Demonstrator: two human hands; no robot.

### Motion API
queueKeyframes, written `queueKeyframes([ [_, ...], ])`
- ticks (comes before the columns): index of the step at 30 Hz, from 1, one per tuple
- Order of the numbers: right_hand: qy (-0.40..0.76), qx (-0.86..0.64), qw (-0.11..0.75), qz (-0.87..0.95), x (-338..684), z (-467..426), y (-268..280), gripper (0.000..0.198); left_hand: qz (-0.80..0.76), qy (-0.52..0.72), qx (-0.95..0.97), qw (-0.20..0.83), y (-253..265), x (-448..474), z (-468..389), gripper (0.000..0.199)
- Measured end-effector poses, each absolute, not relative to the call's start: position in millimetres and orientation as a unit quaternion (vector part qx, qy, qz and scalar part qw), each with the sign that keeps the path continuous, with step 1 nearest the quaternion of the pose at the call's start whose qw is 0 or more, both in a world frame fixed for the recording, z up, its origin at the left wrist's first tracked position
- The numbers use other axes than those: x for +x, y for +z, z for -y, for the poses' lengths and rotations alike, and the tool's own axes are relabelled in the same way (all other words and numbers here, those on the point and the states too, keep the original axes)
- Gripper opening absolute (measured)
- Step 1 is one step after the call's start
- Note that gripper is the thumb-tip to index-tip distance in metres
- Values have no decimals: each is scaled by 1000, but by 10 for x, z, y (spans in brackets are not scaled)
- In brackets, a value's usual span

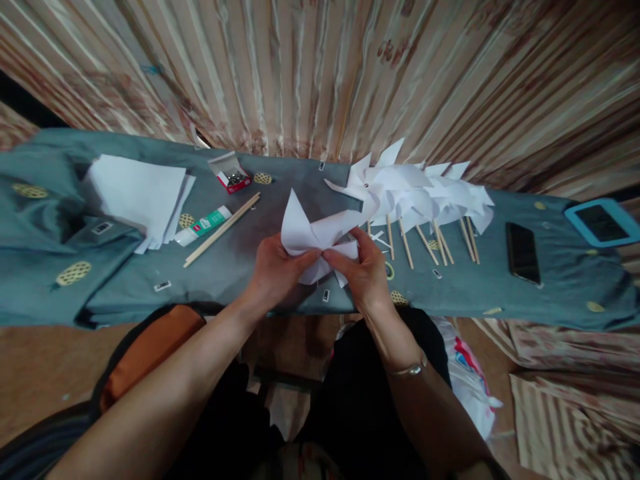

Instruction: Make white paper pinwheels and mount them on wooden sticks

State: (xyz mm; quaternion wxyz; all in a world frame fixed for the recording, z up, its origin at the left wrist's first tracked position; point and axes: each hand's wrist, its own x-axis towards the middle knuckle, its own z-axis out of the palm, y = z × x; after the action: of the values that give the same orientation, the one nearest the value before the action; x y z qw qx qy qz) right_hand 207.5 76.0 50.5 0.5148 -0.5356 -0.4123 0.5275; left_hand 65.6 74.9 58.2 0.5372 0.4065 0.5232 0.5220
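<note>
Between my two hands is a white paper pinwheel point(320, 230), its corners folded in toward the centre and one pointed blade sticking up. My left hand point(275, 270) grips it from the left, thumb pressed near the middle. From the right, my right hand point(365, 267) pinches it with the thumb close to the other thumb tip. The fingers behind the paper are hidden. Several white pinwheels point(420, 190) on wooden sticks lie overlapped at the back right. Loose wooden sticks point(223, 230) rest to the left of my hands.
On the cloth-covered table point(280, 187) lie a stack of white paper point(140, 193), a green-and-white glue tube point(203, 225) and an open red box of small metal pins point(233, 177). Rightward are scissors point(389, 270), a black phone point(523, 252) and a blue-framed device point(603, 222). A curtain point(300, 80) hangs behind.
</note>
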Motion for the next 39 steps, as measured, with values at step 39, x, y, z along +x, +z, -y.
queueKeyframes([
  [39,492,-562,514,422,2044,-811,575,48,-501,525,415,549,533,681,-866,12],
])
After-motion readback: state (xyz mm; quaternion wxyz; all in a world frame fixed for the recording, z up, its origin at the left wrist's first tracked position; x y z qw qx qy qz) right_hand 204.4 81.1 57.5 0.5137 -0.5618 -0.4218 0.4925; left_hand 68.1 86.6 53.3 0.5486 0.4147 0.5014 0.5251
